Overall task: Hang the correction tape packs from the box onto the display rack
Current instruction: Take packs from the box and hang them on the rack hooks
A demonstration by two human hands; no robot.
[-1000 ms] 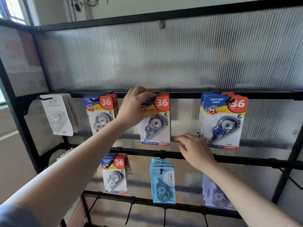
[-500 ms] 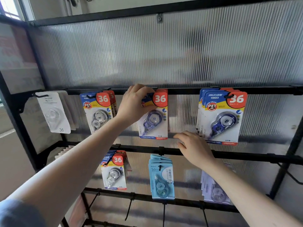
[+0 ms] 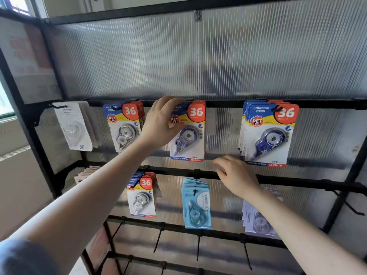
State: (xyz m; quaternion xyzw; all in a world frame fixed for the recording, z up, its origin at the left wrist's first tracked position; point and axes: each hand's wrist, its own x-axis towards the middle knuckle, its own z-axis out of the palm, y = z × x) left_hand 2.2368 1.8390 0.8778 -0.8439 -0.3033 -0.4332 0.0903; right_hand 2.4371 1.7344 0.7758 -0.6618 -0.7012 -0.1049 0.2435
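Blue-and-yellow correction tape packs marked "36" hang from the top rail (image 3: 222, 104) of a black display rack. My left hand (image 3: 160, 124) grips the upper left corner of the front pack of the middle stack (image 3: 190, 139), fingers over its top at the rail and thumb on its face. My right hand (image 3: 236, 175) hovers with relaxed fingers over the second rail, just right of that pack's lower corner, and holds nothing. No box is in view.
Other stacks hang on the top rail: a clear-tape pack (image 3: 123, 128), a blue-tape stack (image 3: 268, 133) and a white pack (image 3: 72, 126). The second rail holds a small "36" stack (image 3: 142, 197), light blue packs (image 3: 196, 205) and pale packs (image 3: 256, 219). Bare hooks (image 3: 198, 249) stick out lower down.
Both hands stay almost where they were. My left hand remains on the middle pack's top corner, and my right hand has eased slightly away from its lower edge.
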